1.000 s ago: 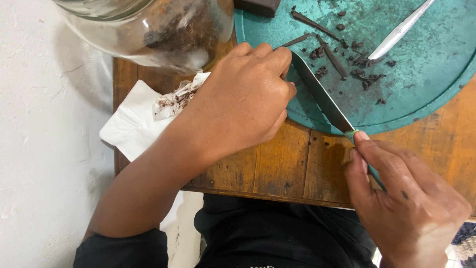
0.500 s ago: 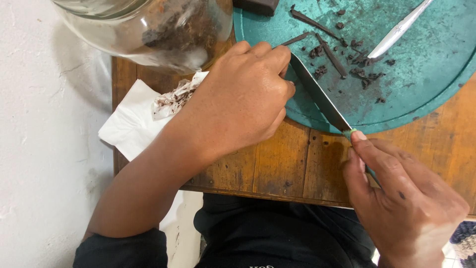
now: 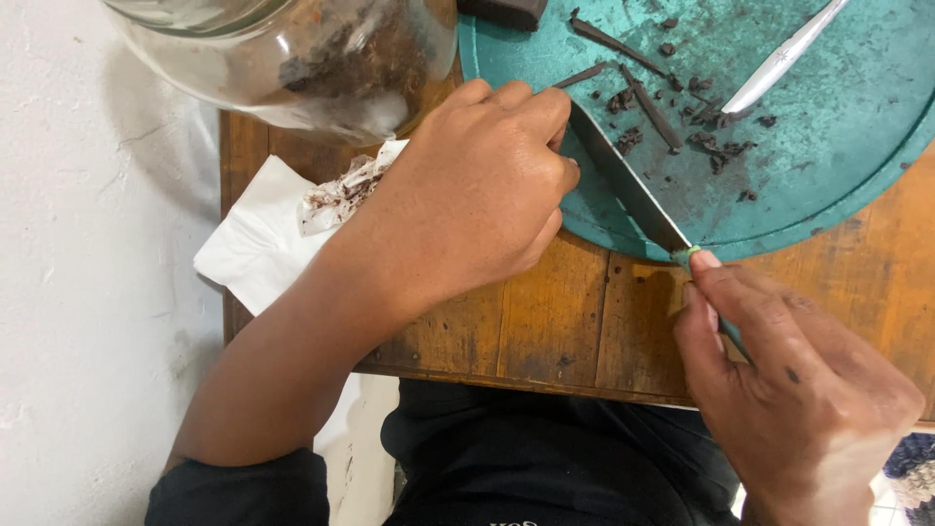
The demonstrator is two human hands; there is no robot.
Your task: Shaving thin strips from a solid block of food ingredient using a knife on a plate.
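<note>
Right hand (image 3: 794, 390) pinches a green-handled steel knife (image 3: 628, 190); its blade lies against the curled left hand (image 3: 477, 209), whose grip's contents stay hidden; a slip risks cutting fingers

Knife (image 3: 623, 185) on the round board (image 3: 828, 146) (right of the jar (image 3: 292, 58)), napkin (image 3: 258, 239) below the jar.

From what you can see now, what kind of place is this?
Probably a small home kitchen or food-preparation corner. A worn wooden table carries a teal cutting board strewn with dark chopped pieces; the right hand holds a knife, and a glass jar stands nearby.
</note>
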